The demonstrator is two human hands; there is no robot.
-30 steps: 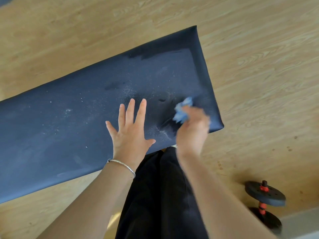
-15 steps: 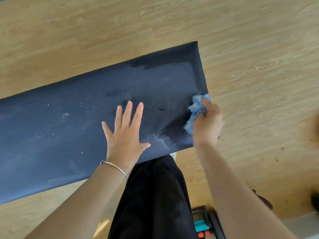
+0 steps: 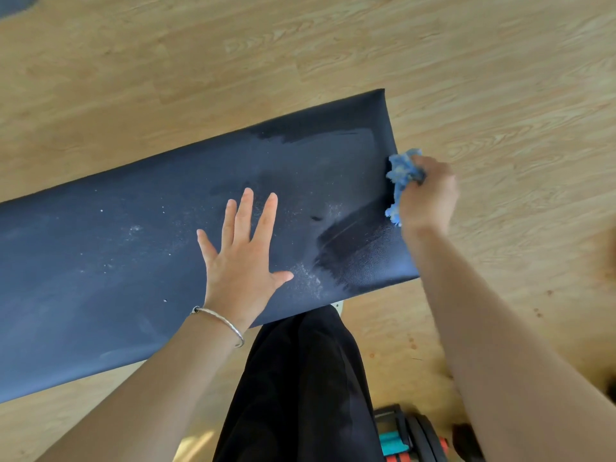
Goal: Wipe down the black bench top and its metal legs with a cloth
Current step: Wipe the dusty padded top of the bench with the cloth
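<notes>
The black padded bench top (image 3: 150, 235) runs from the left edge to the middle right, dusted with white specks and showing a darker wiped streak near its right end. My left hand (image 3: 241, 251) lies flat on it, fingers spread, a thin bracelet on the wrist. My right hand (image 3: 428, 195) is closed on a crumpled blue cloth (image 3: 401, 176), held against the bench's right end edge. Only a small pale bit of a leg (image 3: 339, 306) shows under the near edge.
Light wood-pattern floor (image 3: 500, 78) surrounds the bench. My black trousers (image 3: 300, 388) fill the bottom centre. Dumbbell weights with orange and teal parts (image 3: 406, 438) lie on the floor at the bottom right, close to my leg.
My right hand has swept the cloth from the bench's near right corner to its right end edge, leaving a darker wiped streak. My left hand stayed flat in place.
</notes>
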